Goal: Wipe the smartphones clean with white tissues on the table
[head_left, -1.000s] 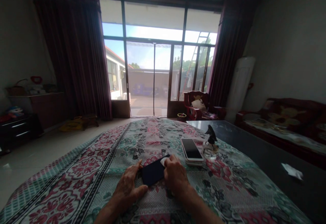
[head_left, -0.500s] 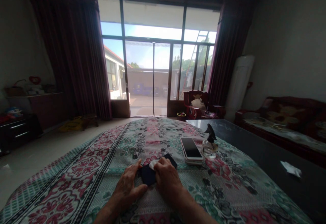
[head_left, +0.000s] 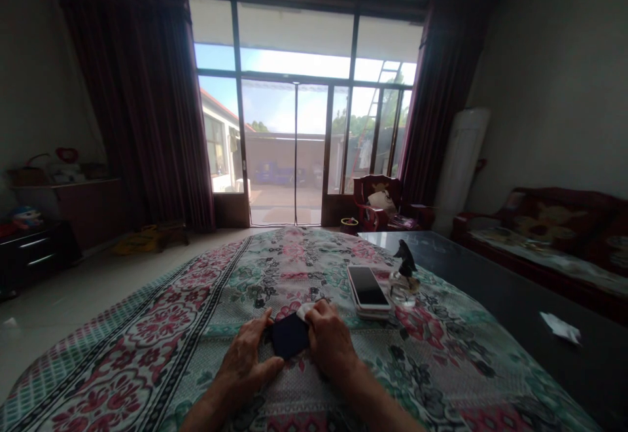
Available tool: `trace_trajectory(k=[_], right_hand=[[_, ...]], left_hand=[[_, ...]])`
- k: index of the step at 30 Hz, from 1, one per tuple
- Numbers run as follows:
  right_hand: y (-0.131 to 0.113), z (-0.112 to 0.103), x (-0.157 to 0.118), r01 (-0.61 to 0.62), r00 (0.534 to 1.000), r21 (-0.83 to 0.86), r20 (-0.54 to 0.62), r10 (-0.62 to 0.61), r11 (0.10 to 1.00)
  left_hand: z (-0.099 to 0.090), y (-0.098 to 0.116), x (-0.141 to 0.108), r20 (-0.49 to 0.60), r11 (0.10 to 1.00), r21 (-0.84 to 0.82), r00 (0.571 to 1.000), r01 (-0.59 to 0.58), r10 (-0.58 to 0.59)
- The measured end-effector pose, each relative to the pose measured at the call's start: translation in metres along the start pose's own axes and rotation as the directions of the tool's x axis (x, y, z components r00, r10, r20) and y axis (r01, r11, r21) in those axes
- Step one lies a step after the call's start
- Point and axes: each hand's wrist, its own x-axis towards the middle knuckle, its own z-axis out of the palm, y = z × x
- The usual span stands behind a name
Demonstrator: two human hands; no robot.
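Observation:
A dark blue flat phone (head_left: pixel 289 336) lies on the patterned cloth before me, its right end hidden behind my right hand. My left hand (head_left: pixel 248 352) steadies its left end, with the thumb at the near edge and the forefinger at the far corner. In the bent fingers of my right hand (head_left: pixel 330 337) is a crumpled white tissue (head_left: pixel 303 312), pressed on the phone's far right part. To the right, a stack of phones (head_left: pixel 369 288) rests with a dark screen on top. Beside it stands a clear spray bottle (head_left: pixel 405 281) with a black trigger head.
The floral tablecloth (head_left: pixel 147 347) covers the surface under my hands. A dark tabletop (head_left: pixel 495 301) on the right bears another white tissue (head_left: pixel 560 327). Beyond are a red wooden armchair (head_left: pixel 377 199), a sofa (head_left: pixel 554 222) and a glass door (head_left: pixel 284 157).
My right hand has slid a little to the right along the phone with the tissue, uncovering more of its dark surface. My left hand has stayed in place.

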Motion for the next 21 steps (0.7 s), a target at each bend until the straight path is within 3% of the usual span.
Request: trace_trajectory(k=[5, 8, 17, 21], right_hand=[[-0.024, 0.006, -0.011, 0.205, 0.971, 0.079, 0.107, -0.213, 0.976], [-0.028, 0.007, -0.011, 0.242, 0.960, 0.099, 0.117, -0.253, 0.965], [0.008, -0.002, 0.008, -0.014, 1.000, -0.009, -0.003, 0.014, 1.000], [0.015, -0.001, 0.009, -0.037, 0.999, -0.015, -0.036, 0.037, 0.999]], left_hand=[[0.003, -0.003, 0.000, -0.006, 1.000, 0.011, 1.000, -0.011, 0.012], [0.002, -0.002, 0.000, -0.010, 1.000, 0.016, 1.000, -0.016, 0.016], [-0.005, 0.008, 0.000, 0.033, 1.000, -0.002, 0.999, 0.014, -0.014], [-0.003, 0.004, 0.000, 0.011, 1.000, 0.015, 1.000, -0.002, 0.002]])
